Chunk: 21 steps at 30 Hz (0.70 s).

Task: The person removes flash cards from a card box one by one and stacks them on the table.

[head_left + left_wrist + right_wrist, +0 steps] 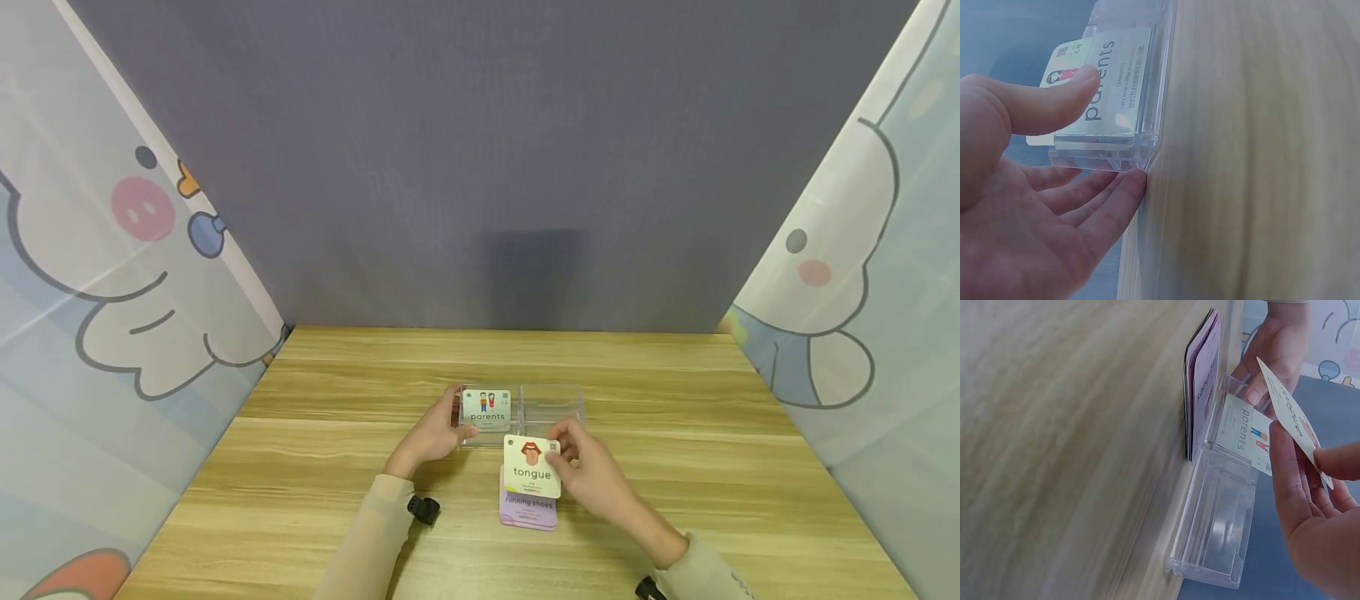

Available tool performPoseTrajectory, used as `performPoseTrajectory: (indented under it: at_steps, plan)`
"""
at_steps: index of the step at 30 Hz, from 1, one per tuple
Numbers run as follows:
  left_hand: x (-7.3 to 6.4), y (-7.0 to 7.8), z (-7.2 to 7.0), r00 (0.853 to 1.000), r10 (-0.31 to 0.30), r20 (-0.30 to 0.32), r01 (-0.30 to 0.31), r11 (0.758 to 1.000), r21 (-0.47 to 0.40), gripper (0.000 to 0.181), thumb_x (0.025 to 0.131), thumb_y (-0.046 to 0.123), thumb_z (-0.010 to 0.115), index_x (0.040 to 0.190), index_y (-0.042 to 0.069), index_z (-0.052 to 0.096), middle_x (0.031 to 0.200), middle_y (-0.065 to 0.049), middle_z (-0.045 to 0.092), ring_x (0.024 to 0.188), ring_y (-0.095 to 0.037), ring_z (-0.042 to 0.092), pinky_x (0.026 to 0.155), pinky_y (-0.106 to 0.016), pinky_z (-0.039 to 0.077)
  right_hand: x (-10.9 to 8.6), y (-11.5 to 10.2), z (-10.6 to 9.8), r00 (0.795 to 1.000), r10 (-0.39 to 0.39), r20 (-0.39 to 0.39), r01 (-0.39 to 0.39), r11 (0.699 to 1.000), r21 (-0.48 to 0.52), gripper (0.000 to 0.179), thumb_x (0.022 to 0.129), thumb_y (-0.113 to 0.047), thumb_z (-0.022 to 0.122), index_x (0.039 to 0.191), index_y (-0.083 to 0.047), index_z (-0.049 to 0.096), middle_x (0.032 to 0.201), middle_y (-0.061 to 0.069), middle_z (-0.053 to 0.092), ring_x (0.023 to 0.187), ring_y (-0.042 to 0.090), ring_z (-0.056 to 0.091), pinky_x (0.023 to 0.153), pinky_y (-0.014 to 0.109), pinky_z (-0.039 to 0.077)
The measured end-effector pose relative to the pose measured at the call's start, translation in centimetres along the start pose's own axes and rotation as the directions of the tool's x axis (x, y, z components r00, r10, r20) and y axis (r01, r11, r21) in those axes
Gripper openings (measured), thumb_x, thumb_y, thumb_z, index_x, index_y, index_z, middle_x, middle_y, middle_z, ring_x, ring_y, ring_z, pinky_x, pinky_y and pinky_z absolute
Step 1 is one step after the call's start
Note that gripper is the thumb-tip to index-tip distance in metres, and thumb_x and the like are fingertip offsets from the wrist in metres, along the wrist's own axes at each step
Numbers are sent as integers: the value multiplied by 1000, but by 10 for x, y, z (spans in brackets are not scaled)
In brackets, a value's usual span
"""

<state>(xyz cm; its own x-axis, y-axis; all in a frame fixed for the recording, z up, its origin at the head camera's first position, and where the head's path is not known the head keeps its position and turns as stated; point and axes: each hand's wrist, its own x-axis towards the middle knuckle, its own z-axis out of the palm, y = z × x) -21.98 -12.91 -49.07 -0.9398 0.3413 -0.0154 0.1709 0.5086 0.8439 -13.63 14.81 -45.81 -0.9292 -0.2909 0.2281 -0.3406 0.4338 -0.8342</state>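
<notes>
My right hand [594, 477] pinches a "tongue" flashcard [529, 463] by its right edge, thumb on the front. The card is held above a purple stack of flashcards with "running shoes" [529, 515] on top, partly covering it in the head view. A clear plastic box [553, 405] with two compartments lies behind the stack. In its left compartment sits a "parents" flashcard [486, 417], face up. My left hand [429, 433] holds the box's left end; in the left wrist view the thumb [1054, 103] is over the card and the fingers touch the box's end.
The box and the stack lie on a wood-grain table [330, 400]. A dark grey panel [480, 150] rises at the table's back edge. Curtains with cartoon animals hang at the left [75, 217] and right [900, 250]. The right compartment [1219, 519] holds no cards.
</notes>
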Motion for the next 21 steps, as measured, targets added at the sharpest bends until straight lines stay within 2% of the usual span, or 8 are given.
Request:
performPoseTrajectory:
  at_steps: [4,9,12,16,19,21]
  plan:
    - [0,0,0,1000,6,5,-6,1000,-7,80,95,11,71,157,-1,22,129,-16,56,114,-28,58,97,-48,49,-1,2,1,1000,11,9,-11,1000,11,26,90,9,68,109,-4,57,87,2,64,75,13,61,64,24,52]
    - [-1,1,-1,1000,2,3,-2,1000,-3,79,96,12,71,157,-1,22,129,-16,55,114,-29,57,97,-48,49,-2,2,1,998,47,44,-51,996,77,25,91,9,68,110,-2,55,88,5,64,73,15,62,57,25,54]
    - [-1,1,-1,1000,0,2,0,1000,-2,79,96,12,71,157,-1,23,130,-16,55,115,-29,57,98,-49,49,-3,3,2,995,74,66,-79,993,82,25,91,9,67,110,-2,55,88,6,62,71,15,62,55,26,55]
    - [-1,1,-1,1000,-2,2,2,1000,-3,79,96,12,71,157,-1,23,130,-16,55,115,-29,57,98,-49,48,-3,3,3,992,86,93,-94,991,90,24,92,10,65,110,-1,53,88,8,60,69,16,63,54,34,58]
    - [-1,1,-1,1000,-2,3,2,1000,0,79,96,12,71,157,-1,23,130,-16,55,115,-29,57,98,-49,48,-4,3,4,990,85,114,-101,986,134,24,92,9,65,111,0,52,89,10,59,68,16,63,54,39,59]
    - [0,1,-1,1000,-1,3,1,1000,-2,79,96,12,71,157,-1,23,130,-16,55,115,-29,57,98,-49,49,-4,4,4,988,91,127,-110,983,148,24,93,8,65,112,1,52,89,11,58,68,16,63,54,39,59]
